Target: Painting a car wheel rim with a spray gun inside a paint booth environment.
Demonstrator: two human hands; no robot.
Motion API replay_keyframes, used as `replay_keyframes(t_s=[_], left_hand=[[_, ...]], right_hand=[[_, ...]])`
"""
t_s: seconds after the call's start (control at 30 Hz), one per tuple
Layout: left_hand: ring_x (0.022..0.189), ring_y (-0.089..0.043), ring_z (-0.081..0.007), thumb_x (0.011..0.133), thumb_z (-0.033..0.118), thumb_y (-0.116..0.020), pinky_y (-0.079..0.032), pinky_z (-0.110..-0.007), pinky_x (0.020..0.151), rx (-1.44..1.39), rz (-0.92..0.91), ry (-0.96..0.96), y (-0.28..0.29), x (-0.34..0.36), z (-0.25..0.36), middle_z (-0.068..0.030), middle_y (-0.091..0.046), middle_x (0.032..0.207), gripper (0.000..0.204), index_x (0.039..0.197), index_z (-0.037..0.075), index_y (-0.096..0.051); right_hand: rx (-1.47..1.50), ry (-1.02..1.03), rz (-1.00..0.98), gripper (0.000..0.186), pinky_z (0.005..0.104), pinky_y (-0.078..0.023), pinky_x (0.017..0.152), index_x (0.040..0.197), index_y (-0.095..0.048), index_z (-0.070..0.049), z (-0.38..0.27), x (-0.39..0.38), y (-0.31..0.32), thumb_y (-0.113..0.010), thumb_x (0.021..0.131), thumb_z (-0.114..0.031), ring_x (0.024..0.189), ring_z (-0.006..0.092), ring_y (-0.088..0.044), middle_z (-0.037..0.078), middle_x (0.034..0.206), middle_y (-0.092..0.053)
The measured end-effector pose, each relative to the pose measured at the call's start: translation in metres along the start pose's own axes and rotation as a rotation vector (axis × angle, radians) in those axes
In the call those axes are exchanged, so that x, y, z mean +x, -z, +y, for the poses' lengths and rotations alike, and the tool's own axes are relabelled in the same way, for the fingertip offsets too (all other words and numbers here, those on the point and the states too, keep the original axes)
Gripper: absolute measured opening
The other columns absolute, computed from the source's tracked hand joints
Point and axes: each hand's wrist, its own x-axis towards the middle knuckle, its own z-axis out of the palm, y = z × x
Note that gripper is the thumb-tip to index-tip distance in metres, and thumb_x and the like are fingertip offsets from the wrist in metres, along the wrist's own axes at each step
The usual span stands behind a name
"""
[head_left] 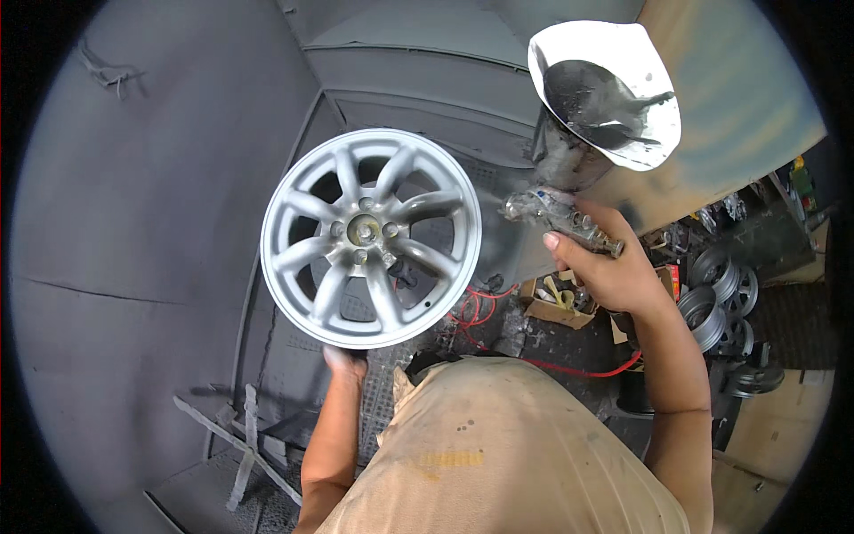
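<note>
A silver multi-spoke alloy wheel (389, 335) faces me left of centre, with several bolt holes around its hub. My left hand (345, 360) is at the wheel's lower edge and holds it from below; its fingers are mostly hidden behind the rim. To the right of the wheel, my right hand (605, 262) is closed around a metal spray gun (556, 214). The gun's nozzle points left at the wheel, a short way from it. Over the gun sits a paint-stained cup (569, 156) with a white collar (654, 76) and dark paint inside.
Grey walls (160, 196) enclose the left and back. A taped cross-shaped stand (245, 445) is at lower left. A red hose (578, 369) trails behind me. On the right lie a cardboard box (560, 311), several other wheels (703, 316) and a tan panel (738, 107).
</note>
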Motion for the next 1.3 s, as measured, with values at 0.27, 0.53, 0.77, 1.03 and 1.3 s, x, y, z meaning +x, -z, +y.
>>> replay_keyframes(t_s=[0.27,0.53,0.77,1.03,1.3], left_hand=[[0.140,-0.047,-0.0329,0.107,0.046,-0.027,-0.036,-0.049,0.120,-0.128,0.005,-0.180,0.006,-0.022,0.033,-0.0129,-0.047,0.153,0.062,0.149,0.003,-0.045],[0.124,-0.059,-0.0277,0.104,0.052,-0.037,-0.048,-0.045,0.105,-0.082,0.031,0.097,0.003,-0.063,-0.051,-0.0067,-0.061,0.139,0.057,0.141,0.012,-0.055],[0.114,-0.062,-0.0286,0.103,0.050,-0.039,-0.051,-0.052,0.094,-0.042,0.056,0.216,0.019,-0.068,-0.063,-0.0080,-0.064,0.129,0.051,0.134,0.014,-0.059],[0.122,-0.060,-0.0296,0.102,0.049,-0.043,-0.050,-0.053,0.104,-0.038,-0.020,0.089,0.037,-0.073,-0.016,-0.0094,-0.062,0.132,0.052,0.133,0.011,-0.059],[0.143,-0.043,-0.0327,0.106,0.050,-0.037,-0.035,-0.049,0.120,-0.108,-0.129,-0.236,0.052,-0.089,0.010,-0.0125,-0.042,0.157,0.065,0.153,0.005,-0.040]], right_hand=[[-0.099,0.039,0.085,0.055,0.0315,-0.053,0.075,0.133,-0.060,0.005,0.024,-0.059,0.005,-0.076,0.093,-0.029,0.081,0.0150,-0.064,0.009,0.090,-0.069],[0.158,0.013,-0.214,0.050,0.0247,-0.049,0.066,0.135,-0.061,0.002,-0.026,-0.070,-0.006,-0.075,0.094,-0.023,0.073,0.0060,-0.058,-0.001,0.081,-0.064],[-0.149,0.066,0.094,0.059,0.0393,-0.052,0.083,0.128,-0.061,0.010,0.009,-0.063,-0.002,-0.080,0.090,-0.031,0.094,0.0235,-0.066,0.021,0.099,-0.070],[0.104,0.012,-0.084,0.046,0.0248,-0.048,0.068,0.133,-0.062,0.002,-0.020,-0.120,-0.002,-0.075,0.094,-0.020,0.075,0.0061,-0.056,0.000,0.085,-0.065],[0.061,0.124,-0.048,0.042,0.0250,-0.043,0.058,0.131,-0.064,0.001,0.004,-0.145,0.008,-0.072,0.095,-0.019,0.065,0.0054,-0.052,-0.001,0.072,-0.061]])
